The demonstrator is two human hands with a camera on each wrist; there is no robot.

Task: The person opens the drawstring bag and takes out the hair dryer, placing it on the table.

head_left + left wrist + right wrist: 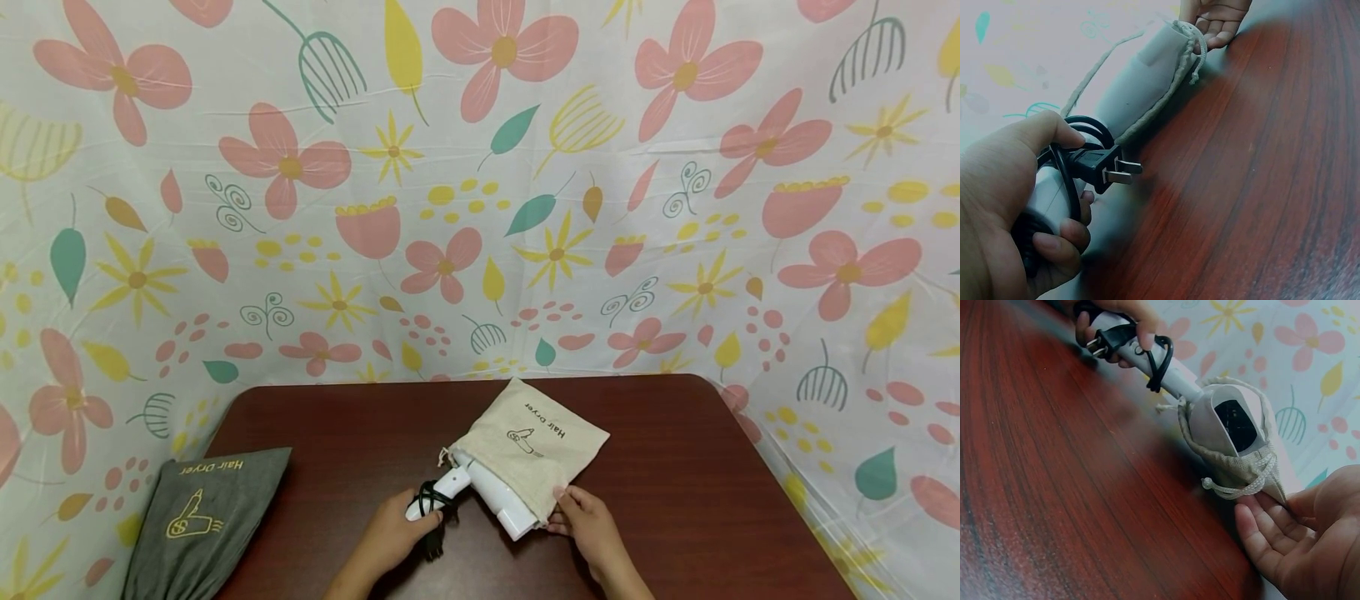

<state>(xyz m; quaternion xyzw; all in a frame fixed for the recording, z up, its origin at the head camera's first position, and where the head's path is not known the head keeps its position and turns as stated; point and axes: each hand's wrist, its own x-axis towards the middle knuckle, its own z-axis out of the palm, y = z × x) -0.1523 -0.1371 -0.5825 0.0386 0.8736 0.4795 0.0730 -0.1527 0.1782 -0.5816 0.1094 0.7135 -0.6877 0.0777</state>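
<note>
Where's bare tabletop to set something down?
Widest: the table's right side, between the beige bag, right hand and right edge. Also the left stretch, between the gray bag and left hand, up to the back edge. Crowded: front centre, where both hands, hair dryer and beige bag meet.

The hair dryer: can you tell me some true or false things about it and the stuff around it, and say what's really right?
1. The left hand grips the hair dryer. True.
2. The right hand pinches the cream bag. True.
3. The whole hair dryer is inside that bag. False: its handle sticks out.
4. Its cord is stretched out straight. False: the black cord is looped around the handle.
5. The grey bag lies on the person's left. True.
</note>
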